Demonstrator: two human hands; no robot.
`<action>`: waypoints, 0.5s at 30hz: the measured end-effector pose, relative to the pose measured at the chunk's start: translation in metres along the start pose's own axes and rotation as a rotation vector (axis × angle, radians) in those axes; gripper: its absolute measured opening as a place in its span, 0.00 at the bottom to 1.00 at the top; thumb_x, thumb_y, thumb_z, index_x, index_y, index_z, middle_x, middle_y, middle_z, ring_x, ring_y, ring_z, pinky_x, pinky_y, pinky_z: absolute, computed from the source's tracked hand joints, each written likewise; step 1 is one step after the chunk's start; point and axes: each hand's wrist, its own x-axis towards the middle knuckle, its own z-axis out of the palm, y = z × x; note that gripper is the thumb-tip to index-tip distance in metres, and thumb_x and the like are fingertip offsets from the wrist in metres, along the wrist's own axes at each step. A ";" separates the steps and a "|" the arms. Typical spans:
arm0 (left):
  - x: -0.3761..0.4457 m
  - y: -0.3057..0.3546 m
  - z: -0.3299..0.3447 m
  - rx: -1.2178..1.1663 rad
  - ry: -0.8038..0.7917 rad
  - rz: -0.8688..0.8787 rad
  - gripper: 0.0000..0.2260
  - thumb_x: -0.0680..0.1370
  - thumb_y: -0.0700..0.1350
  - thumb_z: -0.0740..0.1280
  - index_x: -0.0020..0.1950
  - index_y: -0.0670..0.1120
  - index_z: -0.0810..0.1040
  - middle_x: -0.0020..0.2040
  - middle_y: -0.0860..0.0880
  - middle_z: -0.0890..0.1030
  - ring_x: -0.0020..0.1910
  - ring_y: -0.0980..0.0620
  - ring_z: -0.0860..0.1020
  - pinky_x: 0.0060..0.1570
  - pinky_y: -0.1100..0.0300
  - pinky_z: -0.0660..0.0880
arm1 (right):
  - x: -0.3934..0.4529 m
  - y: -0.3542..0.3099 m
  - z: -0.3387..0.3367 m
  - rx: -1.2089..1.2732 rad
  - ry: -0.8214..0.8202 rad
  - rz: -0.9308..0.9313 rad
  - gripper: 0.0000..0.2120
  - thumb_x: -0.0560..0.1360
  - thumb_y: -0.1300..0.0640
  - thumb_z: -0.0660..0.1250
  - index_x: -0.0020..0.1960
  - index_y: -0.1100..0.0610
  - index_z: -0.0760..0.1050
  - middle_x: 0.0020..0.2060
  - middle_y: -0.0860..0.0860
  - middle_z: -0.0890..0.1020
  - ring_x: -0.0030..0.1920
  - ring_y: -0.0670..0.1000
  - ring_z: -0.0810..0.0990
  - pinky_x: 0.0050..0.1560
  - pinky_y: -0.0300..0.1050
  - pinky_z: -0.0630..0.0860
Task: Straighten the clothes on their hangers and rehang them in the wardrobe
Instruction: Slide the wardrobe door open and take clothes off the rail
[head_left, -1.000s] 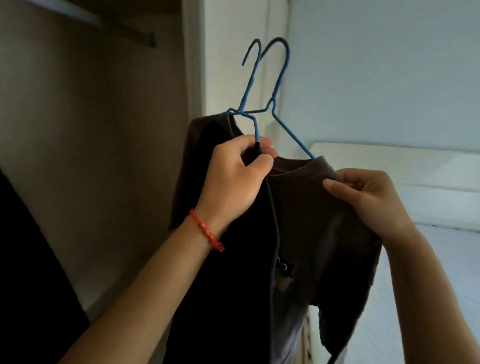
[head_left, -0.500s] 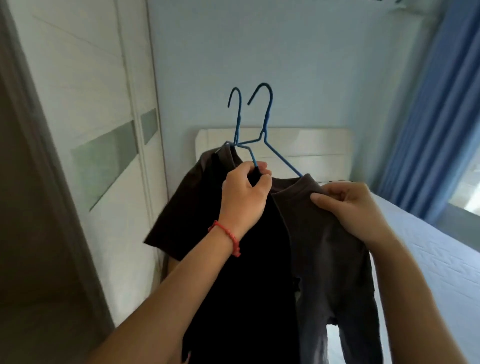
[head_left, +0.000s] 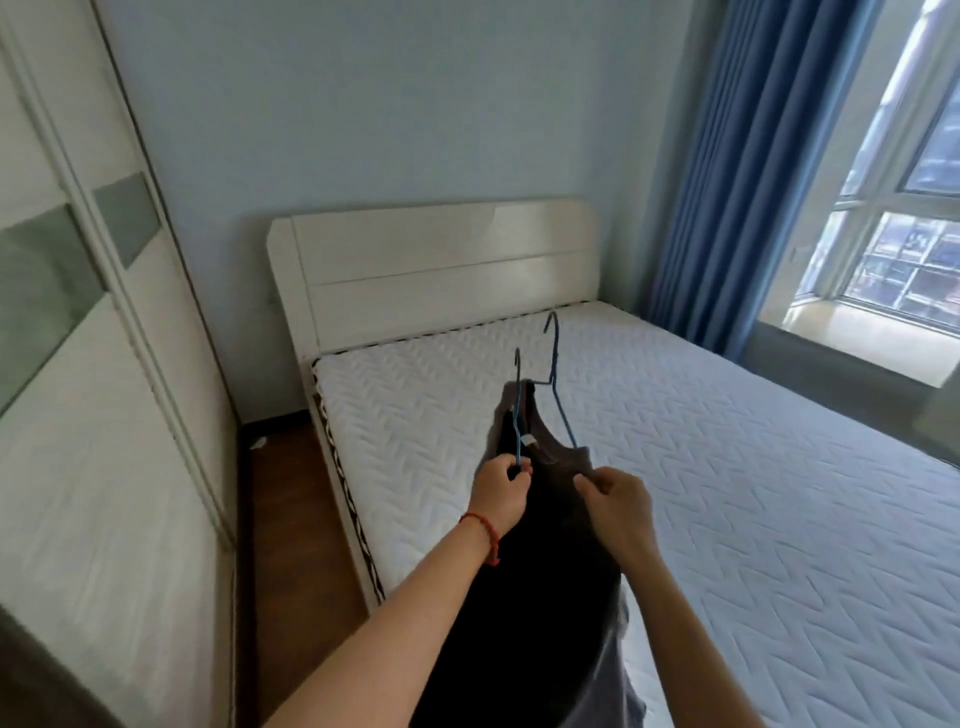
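Left hand (head_left: 500, 486) gripped two hangers (head_left: 558, 395), right hand (head_left: 615, 496) pinched the shirt (head_left: 550, 525); tugging harder could slide it off

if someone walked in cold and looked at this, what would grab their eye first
First, the two hands in the middle: the left hand grips a blue wire hanger while the right hand pinches the collar of a dark shirt held over the bed. Next, the bare white quilted mattress filling the right half, then the blue curtain beside the bright window at far right.
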 end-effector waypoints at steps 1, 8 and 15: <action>0.002 -0.011 0.006 0.010 -0.071 -0.056 0.06 0.75 0.42 0.63 0.46 0.48 0.79 0.45 0.44 0.76 0.47 0.50 0.74 0.49 0.58 0.71 | 0.001 0.014 0.013 -0.018 -0.014 0.057 0.13 0.74 0.57 0.65 0.32 0.58 0.71 0.27 0.53 0.74 0.37 0.56 0.77 0.35 0.44 0.64; -0.011 -0.086 -0.025 0.274 -0.280 -0.253 0.21 0.77 0.45 0.62 0.69 0.41 0.68 0.68 0.44 0.72 0.68 0.49 0.70 0.64 0.62 0.65 | -0.012 0.093 0.068 -0.305 -0.409 0.332 0.17 0.76 0.57 0.59 0.62 0.61 0.72 0.59 0.61 0.78 0.61 0.59 0.75 0.52 0.45 0.71; -0.053 -0.127 -0.136 0.463 -0.015 -0.226 0.15 0.77 0.45 0.60 0.62 0.44 0.75 0.62 0.45 0.78 0.62 0.49 0.75 0.60 0.62 0.70 | -0.017 0.020 0.137 -0.353 -0.692 0.049 0.12 0.76 0.54 0.61 0.53 0.59 0.76 0.56 0.58 0.80 0.60 0.57 0.76 0.50 0.43 0.68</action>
